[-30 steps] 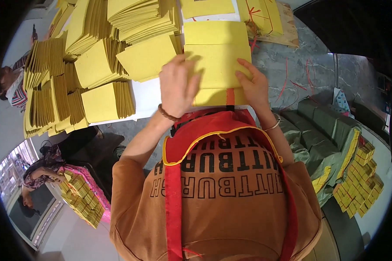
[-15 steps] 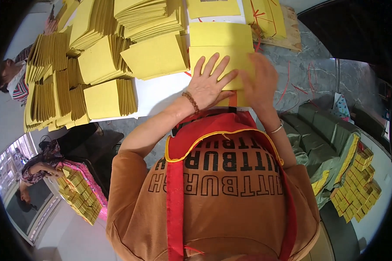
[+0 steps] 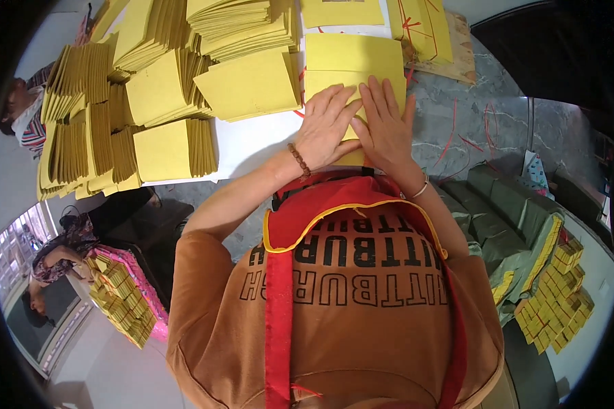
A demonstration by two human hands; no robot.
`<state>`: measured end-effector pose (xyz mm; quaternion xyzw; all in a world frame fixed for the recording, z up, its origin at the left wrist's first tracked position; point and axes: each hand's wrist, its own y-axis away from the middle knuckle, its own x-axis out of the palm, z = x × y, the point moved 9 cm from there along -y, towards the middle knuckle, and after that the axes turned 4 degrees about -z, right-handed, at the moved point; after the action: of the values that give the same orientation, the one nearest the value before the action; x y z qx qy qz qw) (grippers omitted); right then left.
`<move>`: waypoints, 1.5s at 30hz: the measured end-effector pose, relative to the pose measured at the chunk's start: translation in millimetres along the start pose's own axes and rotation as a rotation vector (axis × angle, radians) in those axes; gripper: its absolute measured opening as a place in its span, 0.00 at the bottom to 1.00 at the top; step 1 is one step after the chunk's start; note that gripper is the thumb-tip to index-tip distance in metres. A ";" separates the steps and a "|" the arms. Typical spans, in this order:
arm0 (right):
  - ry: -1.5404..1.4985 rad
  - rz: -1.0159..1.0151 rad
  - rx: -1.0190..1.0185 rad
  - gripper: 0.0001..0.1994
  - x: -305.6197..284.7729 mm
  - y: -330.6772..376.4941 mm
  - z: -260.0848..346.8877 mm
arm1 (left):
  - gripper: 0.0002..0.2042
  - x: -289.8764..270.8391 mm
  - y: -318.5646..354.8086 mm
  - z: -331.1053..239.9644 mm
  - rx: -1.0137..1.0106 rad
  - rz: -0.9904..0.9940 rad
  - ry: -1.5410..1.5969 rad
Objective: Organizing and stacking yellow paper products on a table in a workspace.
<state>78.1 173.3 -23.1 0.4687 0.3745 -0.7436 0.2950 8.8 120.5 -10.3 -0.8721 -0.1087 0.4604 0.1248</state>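
Observation:
A yellow folded paper sheet lies in front of me at the table's near edge, a fold line running across it. My left hand, with a beaded bracelet, rests flat on its lower left part, fingers stretched out. Beside it my right hand presses flat on the lower right part, the thumbs close together. Neither hand grasps anything. To the left of the sheet stand stacks of folded yellow paper. Whether more sheets lie beneath my palms is hidden.
A red-string-tied yellow bundle sits on a wooden board at the far right. Red strings lie on the grey floor. Green wrapped packs and piled yellow bundles stand to the right. Other people are at the left.
My right hand has come down and left, from a blurred lift at the sheet's right edge to lying flat beside my left hand. The left hand's fingers are closer together.

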 end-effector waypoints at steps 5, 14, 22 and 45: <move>-0.073 0.008 0.027 0.29 -3.9 -3.2 -8.1 | 0.27 -1.3 -2.4 -21.6 0.278 0.077 -0.260; -1.392 -0.228 0.644 0.26 -21.8 5.3 -83.1 | 0.23 -17.2 -8.7 -35.5 0.276 0.070 -0.431; -1.459 -0.277 0.948 0.16 9.2 62.6 -112.4 | 0.26 -132.1 60.3 -21.4 0.089 0.037 0.110; -1.380 -0.193 0.942 0.14 21.7 61.9 -100.3 | 0.35 -47.9 68.0 159.0 -0.222 0.103 -0.663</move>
<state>166.3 221.2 -88.5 -0.0512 -0.2012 -0.9639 0.1667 -144.6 60.3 -81.4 -0.6879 -0.1486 0.7095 -0.0360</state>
